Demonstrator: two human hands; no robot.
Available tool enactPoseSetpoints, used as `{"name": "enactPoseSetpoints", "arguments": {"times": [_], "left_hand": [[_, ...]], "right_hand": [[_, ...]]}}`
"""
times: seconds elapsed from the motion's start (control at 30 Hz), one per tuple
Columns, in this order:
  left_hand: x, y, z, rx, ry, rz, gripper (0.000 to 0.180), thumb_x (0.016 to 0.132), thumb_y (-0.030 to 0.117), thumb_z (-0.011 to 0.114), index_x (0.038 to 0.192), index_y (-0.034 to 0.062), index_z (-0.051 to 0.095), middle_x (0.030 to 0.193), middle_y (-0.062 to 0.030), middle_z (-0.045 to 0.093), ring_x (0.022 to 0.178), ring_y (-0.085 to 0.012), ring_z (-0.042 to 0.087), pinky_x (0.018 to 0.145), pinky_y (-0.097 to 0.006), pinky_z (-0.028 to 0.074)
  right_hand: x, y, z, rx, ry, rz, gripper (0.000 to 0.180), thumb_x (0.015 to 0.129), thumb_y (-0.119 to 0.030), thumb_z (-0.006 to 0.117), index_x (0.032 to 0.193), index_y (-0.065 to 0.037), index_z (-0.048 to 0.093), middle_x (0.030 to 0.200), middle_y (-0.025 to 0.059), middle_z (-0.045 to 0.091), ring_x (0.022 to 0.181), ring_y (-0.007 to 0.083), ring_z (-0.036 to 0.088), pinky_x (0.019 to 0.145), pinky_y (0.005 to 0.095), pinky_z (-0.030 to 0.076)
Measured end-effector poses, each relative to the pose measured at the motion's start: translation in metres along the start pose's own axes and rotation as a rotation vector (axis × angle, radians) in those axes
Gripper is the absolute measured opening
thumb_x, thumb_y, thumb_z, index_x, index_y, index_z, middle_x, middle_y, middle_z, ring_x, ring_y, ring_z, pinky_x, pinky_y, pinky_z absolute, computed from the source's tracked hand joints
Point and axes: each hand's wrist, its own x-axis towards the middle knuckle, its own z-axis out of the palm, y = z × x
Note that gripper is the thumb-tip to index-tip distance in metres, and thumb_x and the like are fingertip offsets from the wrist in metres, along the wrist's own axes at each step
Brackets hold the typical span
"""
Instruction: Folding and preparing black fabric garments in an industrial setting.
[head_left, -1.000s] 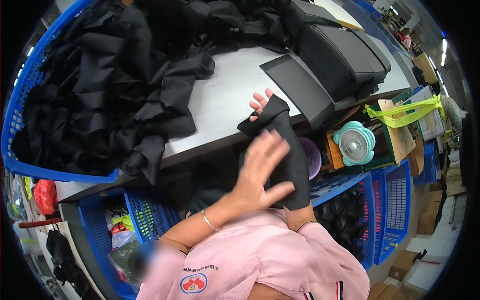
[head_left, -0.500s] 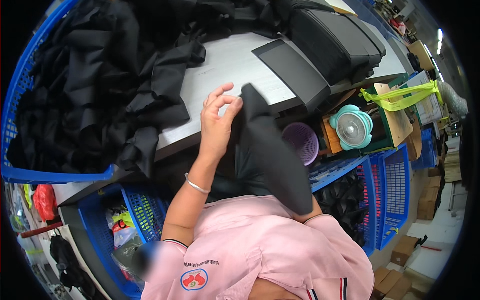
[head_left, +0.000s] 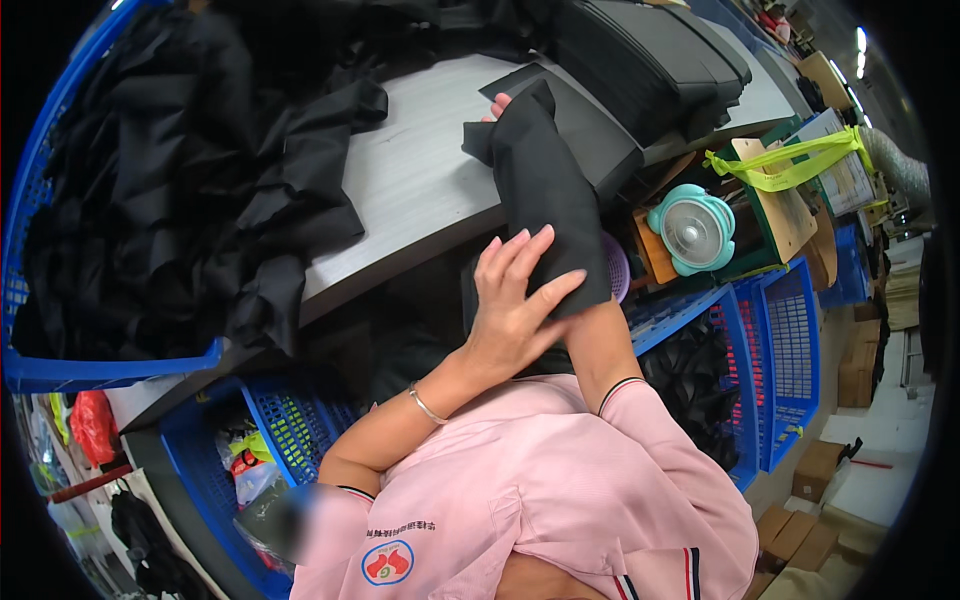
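A black fabric tube (head_left: 550,190) is drawn over my right forearm, reaching from near the elbow up past the wrist. At its far end the fingertips of my right hand (head_left: 501,104) poke out. The rest of that hand is covered, so its grip does not show. A black flap (head_left: 478,142) juts from the tube's left side. My left hand (head_left: 515,305) lies against the tube's near end, fingers and thumb spread over the cloth. Just beyond the tube, a flat black panel (head_left: 597,135) rests on the pale table (head_left: 425,150).
Crumpled black cloth (head_left: 190,190) fills a blue basket (head_left: 120,372) at left. Stacked black pieces (head_left: 640,75) stand at the back. To the right are a turquoise fan (head_left: 692,230), a purple basket (head_left: 616,268) and blue crates (head_left: 785,370). Another blue crate (head_left: 200,450) sits lower left.
The black tube has swung up and away with my right arm inside, its fingertips now showing at the far end. My left hand has come down from the far end to the near end.
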Motion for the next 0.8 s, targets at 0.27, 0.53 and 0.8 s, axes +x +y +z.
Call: {"name": "enactPoseSetpoints", "arguments": {"times": [0.27, 0.53, 0.8], "left_hand": [[0.042, -0.056, -0.03, -0.531, 0.432, -0.723, 0.026, 0.102, 0.019, 0.059, 0.096, -0.0047, 0.067, 0.08, 0.0002, 0.063, 0.076, -0.0056, 0.05, 0.07, -0.025, 0.044], [0.077, -0.162, -0.06, -0.541, 0.567, -0.685, 0.025, 0.096, 0.021, 0.067, 0.09, -0.0031, 0.073, 0.077, 0.0039, 0.065, 0.069, -0.0025, 0.052, 0.063, -0.02, 0.043], [0.066, -0.089, -0.056, -0.463, 0.396, -0.595, 0.017, 0.094, 0.014, 0.068, 0.093, -0.0028, 0.073, 0.078, 0.0013, 0.067, 0.071, -0.0045, 0.055, 0.063, -0.023, 0.044]], "right_hand": [[-0.032, 0.044, 0.001, 0.198, -0.085, 0.012, 0.022, 0.102, -0.025, 0.053, 0.102, -0.004, 0.061, 0.094, 0.0061, 0.064, 0.077, 0.0144, 0.055, 0.072, 0.0265, 0.046], [-0.18, 0.072, -0.06, -0.743, -0.7, -0.504, 0.043, 0.098, -0.021, 0.058, 0.131, 0.006, 0.053, 0.124, 0.0193, 0.058, 0.114, 0.0266, 0.056, 0.1, 0.0325, 0.043], [-0.14, 0.029, -0.086, -0.922, -0.173, -0.792, 0.057, 0.091, -0.013, 0.07, 0.136, 0.004, 0.041, 0.14, 0.0197, 0.045, 0.115, 0.0289, 0.057, 0.098, 0.0385, 0.047]]}}
